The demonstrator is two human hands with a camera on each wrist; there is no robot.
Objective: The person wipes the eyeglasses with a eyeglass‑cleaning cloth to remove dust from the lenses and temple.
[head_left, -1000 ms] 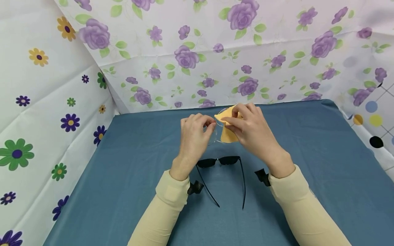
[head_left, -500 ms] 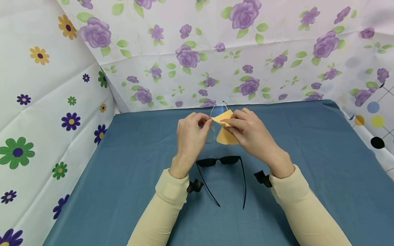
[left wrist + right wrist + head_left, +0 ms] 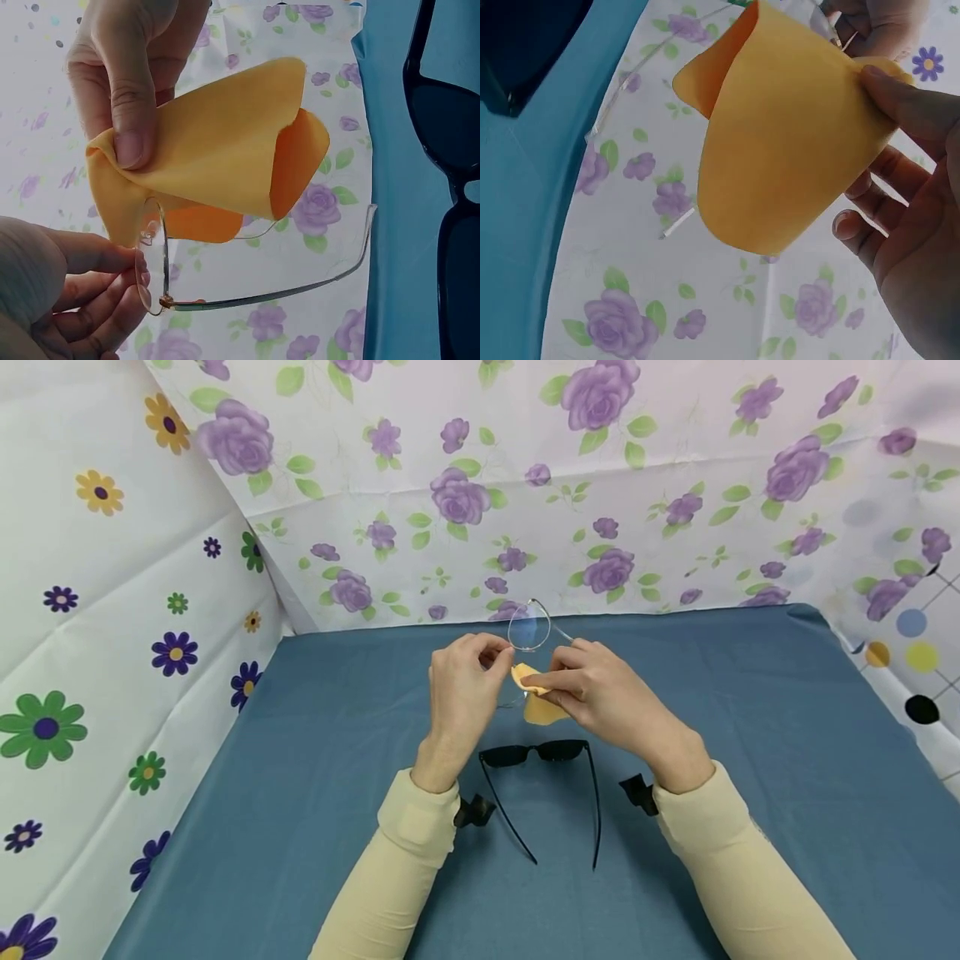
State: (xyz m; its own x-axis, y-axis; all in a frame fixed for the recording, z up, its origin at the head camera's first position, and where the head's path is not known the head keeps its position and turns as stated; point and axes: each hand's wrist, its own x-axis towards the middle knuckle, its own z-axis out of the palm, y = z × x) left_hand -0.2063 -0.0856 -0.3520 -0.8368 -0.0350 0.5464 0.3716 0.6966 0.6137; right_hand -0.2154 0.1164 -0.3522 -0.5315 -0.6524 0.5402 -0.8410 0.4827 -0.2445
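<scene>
My left hand [image 3: 468, 693] pinches the rim of a pair of thin wire-framed eyeglasses [image 3: 550, 631], held up over the table. One round lens stands above the fingertips, while the other is partly hidden behind the hands. In the left wrist view a temple of the eyeglasses [image 3: 262, 298] stretches out to the right. My right hand [image 3: 611, 697] pinches a folded yellow cleaning cloth [image 3: 545, 712] between thumb and fingers. The cloth [image 3: 210, 142] overlaps part of the eyeglasses in the left wrist view. In the right wrist view the cloth [image 3: 795, 142] hangs in a loose fold.
Black sunglasses [image 3: 561, 751] lie below the hands with temples unfolded toward me, on a blue tablecloth [image 3: 337, 793]. A floral sheet [image 3: 375, 468] rises behind the table, another flowered sheet [image 3: 112, 593] on the left. Black pieces [image 3: 640, 793] sit at both wrists.
The right hand and cloth have moved down and left, from the upper lens toward the lower one. The eyeglasses have turned so the upper lens shows uncovered. The sunglasses have stayed put.
</scene>
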